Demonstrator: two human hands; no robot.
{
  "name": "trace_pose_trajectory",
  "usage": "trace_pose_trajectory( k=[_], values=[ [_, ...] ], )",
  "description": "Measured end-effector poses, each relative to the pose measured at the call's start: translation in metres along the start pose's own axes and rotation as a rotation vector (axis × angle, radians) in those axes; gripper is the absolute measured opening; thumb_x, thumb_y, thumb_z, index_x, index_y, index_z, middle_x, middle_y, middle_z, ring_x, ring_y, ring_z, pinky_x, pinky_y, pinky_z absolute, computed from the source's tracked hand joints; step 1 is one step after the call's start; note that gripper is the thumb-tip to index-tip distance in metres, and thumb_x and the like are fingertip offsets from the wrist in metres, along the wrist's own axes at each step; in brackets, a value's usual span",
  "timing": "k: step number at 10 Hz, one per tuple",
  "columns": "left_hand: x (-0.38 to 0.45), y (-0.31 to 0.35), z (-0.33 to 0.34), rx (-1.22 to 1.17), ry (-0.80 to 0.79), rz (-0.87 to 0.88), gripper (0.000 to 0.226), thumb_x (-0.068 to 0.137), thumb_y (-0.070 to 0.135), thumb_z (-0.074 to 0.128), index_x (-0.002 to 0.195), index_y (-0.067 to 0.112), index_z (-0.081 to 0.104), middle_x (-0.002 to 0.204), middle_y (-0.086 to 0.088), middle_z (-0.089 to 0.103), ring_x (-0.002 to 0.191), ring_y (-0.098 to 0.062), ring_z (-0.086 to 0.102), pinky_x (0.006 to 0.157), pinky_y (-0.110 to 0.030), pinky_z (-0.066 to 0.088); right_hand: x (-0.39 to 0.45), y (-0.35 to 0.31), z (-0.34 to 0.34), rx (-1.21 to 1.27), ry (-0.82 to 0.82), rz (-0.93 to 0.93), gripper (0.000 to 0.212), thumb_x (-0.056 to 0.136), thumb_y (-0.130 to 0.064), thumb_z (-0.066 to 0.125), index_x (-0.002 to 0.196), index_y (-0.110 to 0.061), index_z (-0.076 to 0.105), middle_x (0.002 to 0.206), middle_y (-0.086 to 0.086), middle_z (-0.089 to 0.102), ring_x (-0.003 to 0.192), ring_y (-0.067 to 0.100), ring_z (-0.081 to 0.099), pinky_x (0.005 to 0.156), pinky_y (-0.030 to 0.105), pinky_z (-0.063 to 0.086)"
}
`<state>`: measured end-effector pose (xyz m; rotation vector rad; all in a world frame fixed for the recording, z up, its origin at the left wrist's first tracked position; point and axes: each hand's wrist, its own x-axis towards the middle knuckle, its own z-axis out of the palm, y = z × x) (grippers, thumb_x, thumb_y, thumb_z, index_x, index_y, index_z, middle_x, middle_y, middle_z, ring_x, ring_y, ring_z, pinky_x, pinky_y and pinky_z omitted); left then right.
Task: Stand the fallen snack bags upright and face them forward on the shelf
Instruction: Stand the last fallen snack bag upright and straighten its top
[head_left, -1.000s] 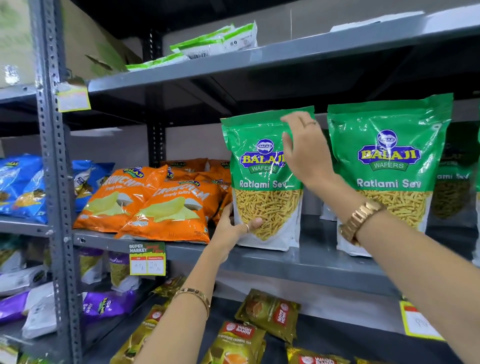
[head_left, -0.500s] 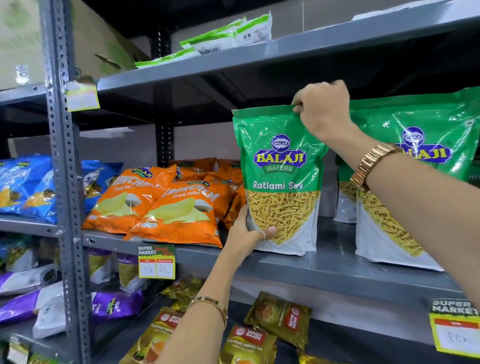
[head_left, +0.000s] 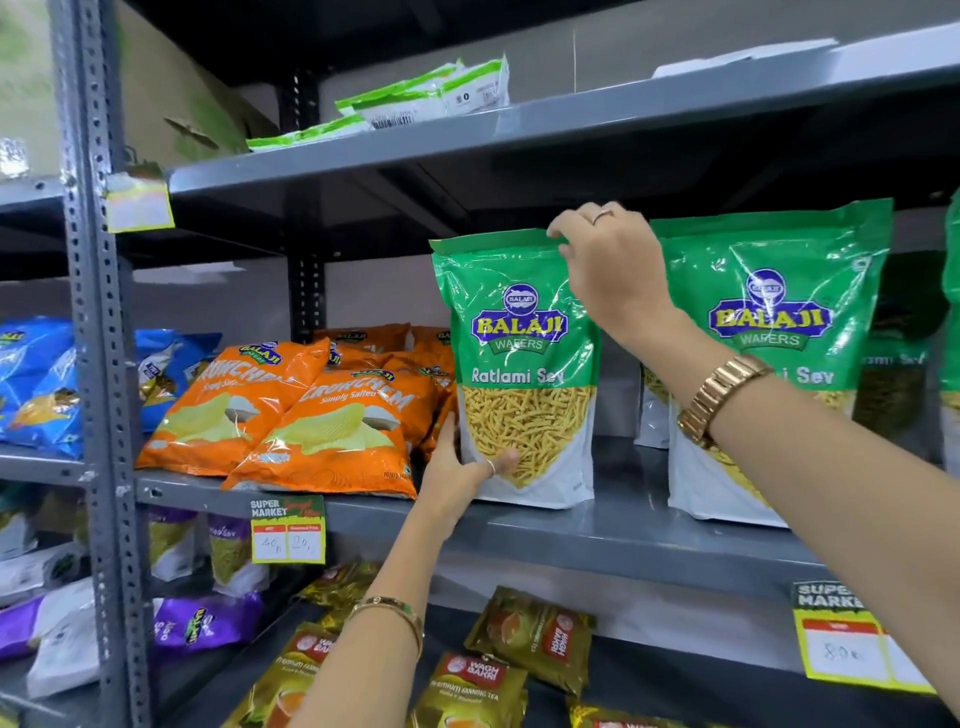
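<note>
**Both hands on the green sev bag**

Here my right hand (head_left: 610, 270) pinches the top seal of the green Ratlami Sev bag (head_left: 519, 374), fingers curled over the front edge near its right corner. My left hand (head_left: 457, 467) clasps the bag's lower left side, thumb across the clear window where the yellow sev shows, the other fingers gone behind it. Between my hands the bag stands upright on the grey shelf (head_left: 623, 535), label facing me, its base set a little back from the shelf's front lip.

Just left of my left hand lie the orange chip bags (head_left: 322, 431), leaning back on a pile of the same kind. Further left, past the slotted upright post (head_left: 98, 364), are blue bags (head_left: 36, 384). Right of my right wrist, partly behind my forearm, a second green sev bag (head_left: 779, 322) stands upright and faces front; behind it there seem to be more, though the shadow makes them hard to read.

Below my left forearm a yellow price tag (head_left: 288, 530) hangs from the shelf edge, and gold tea packets (head_left: 530, 639) lie on the shelf underneath. Above my right hand, flat green-and-white packets (head_left: 431, 96) rest on the upper shelf.
</note>
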<state>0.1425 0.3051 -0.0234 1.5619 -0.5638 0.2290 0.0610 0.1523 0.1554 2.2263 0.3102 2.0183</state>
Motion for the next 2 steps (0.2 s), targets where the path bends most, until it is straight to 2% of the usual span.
trace_pose_trajectory(
  k=[1,2],
  values=[
    [-0.007,0.004,0.004,0.045,0.085,0.027,0.109,0.059,0.047,0.076,0.147,0.023,0.016,0.153,-0.002,0.031,0.139,-0.023,0.031,0.116,-0.044,0.025,-0.025,0.001,-0.016,0.021,0.063,-0.013,0.021,0.076,0.007,0.057,0.093,0.0,0.069,0.084,0.018,0.072,0.077,0.034,0.065,0.068,0.038,0.05],
    [-0.016,0.007,0.01,0.098,0.209,0.089,0.107,0.066,0.049,0.072,0.148,0.021,0.008,0.157,-0.003,0.019,0.143,-0.022,0.02,0.116,-0.041,0.02,-0.053,0.003,-0.026,-0.034,0.171,-0.051,0.014,0.072,0.005,0.065,0.083,-0.001,0.071,0.075,0.015,0.072,0.068,0.031,0.067,0.064,0.035,0.054]
  ],
)
